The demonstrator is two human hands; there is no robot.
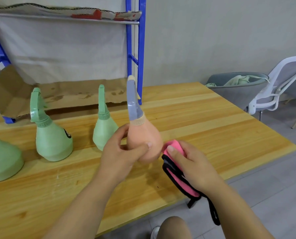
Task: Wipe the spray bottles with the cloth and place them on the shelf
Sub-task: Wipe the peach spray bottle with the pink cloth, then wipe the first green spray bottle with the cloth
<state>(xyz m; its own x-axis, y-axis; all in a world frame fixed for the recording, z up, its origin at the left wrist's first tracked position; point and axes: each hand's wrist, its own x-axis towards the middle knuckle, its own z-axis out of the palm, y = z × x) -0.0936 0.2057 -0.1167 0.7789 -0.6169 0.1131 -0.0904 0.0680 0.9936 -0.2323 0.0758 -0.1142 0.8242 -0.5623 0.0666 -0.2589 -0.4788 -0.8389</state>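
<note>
My left hand [121,152] grips the body of a peach spray bottle [144,135] with a grey spray head, held tilted above the wooden table [204,121]. My right hand [192,163] holds a folded pink cloth [174,147] with black trim against the bottle's right side. Two green spray bottles stand on the table, one [52,138] at the left and one [104,128] partly behind my left hand. Another green bottle [2,159] is cut off at the left edge. The blue-framed shelf [133,49] stands behind the table, its lower level lined with cardboard [66,94].
The shelf's upper level [62,16] carries torn cardboard. A grey chair [238,90] with a green cloth on it and a white mesh chair [281,83] stand to the right of the table. My knee [173,228] shows below the table's front edge.
</note>
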